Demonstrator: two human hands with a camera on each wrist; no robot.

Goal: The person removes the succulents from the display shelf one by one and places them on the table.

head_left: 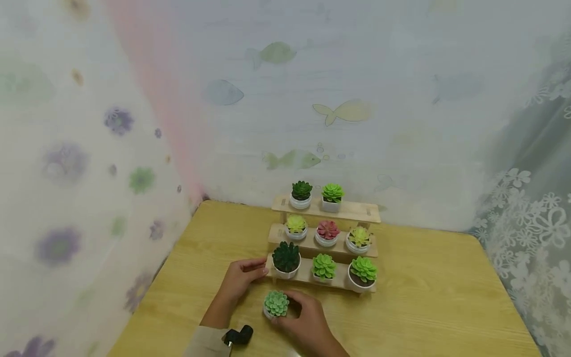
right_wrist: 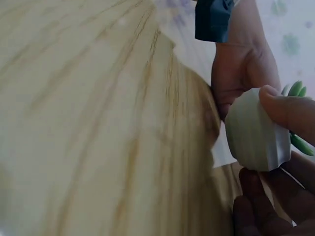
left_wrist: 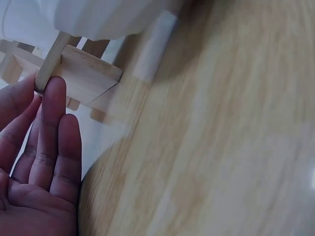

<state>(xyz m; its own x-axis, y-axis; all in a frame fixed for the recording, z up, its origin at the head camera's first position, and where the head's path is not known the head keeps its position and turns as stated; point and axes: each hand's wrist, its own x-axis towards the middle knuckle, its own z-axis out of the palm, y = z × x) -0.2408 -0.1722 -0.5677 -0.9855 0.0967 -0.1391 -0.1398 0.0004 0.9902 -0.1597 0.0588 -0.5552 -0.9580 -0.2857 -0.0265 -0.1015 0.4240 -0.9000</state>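
Note:
My right hand [head_left: 308,317] holds a small potted succulent [head_left: 276,303] with pale green leaves, in front of a three-tier wooden shelf [head_left: 357,209]. In the right wrist view, the thumb and fingers grip its white ribbed pot [right_wrist: 253,135], which is tilted on its side in that view. At the shelf's left side, my left hand [head_left: 236,280] pinches the end of the lowest board [left_wrist: 51,64] between thumb and fingertips. On that board stand a dark green succulent [head_left: 286,257], a light green one [head_left: 323,267] and another light green one [head_left: 363,270].
The middle tier carries two yellow-green succulents [head_left: 296,224] [head_left: 359,237] and a red one [head_left: 327,230]. A dark green plant [head_left: 302,190] and a bright green one [head_left: 332,192] are on top. Patterned curtains [head_left: 401,59] surround the wooden table [head_left: 428,297].

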